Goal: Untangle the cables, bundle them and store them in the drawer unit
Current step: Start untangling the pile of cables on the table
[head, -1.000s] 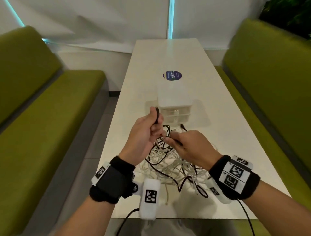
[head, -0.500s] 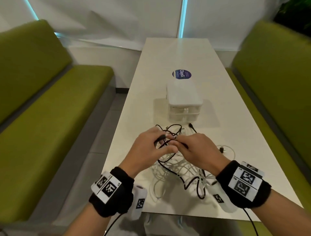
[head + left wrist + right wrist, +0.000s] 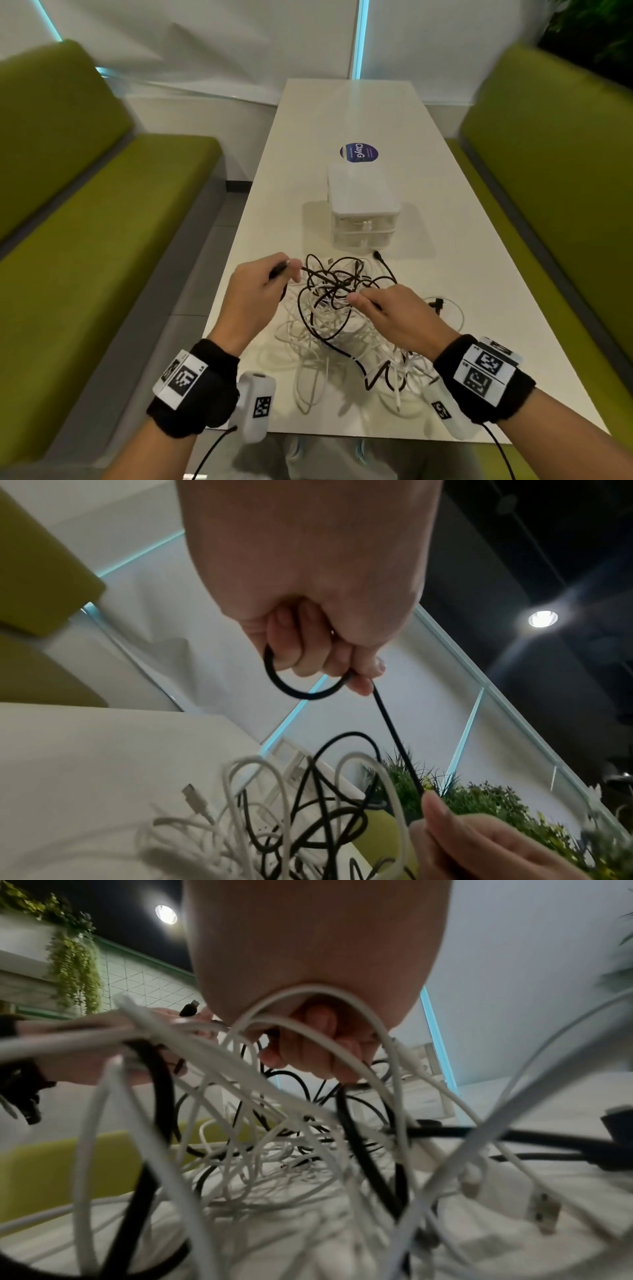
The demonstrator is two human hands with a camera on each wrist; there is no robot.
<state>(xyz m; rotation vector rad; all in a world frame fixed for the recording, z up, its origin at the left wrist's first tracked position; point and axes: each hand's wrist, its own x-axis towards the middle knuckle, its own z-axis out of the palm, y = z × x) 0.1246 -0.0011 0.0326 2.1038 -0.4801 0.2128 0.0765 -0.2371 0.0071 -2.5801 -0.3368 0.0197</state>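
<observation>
A tangle of white and black cables [image 3: 342, 329] lies on the white table [image 3: 462, 267] in front of me. My left hand [image 3: 270, 284] grips the plug end of a black cable [image 3: 394, 723], with a small loop of it curled under the fingers [image 3: 308, 653]. A taut stretch runs from there to my right hand [image 3: 373, 305], which pinches the same black cable over the pile. In the right wrist view white loops [image 3: 308, 1031] cross in front of the curled fingers [image 3: 322, 1047]. The white drawer unit [image 3: 361, 205] stands just beyond the tangle, drawers closed.
A round blue sticker [image 3: 359, 152] lies on the table behind the drawer unit. Green benches [image 3: 102, 222] run along both sides of the table. A black plug [image 3: 438, 303] and a white loop lie to the right of my right hand.
My hands came together over the pile, then drew apart. My left hand has moved left with the plug end, pulling a stretch of black cable taut.
</observation>
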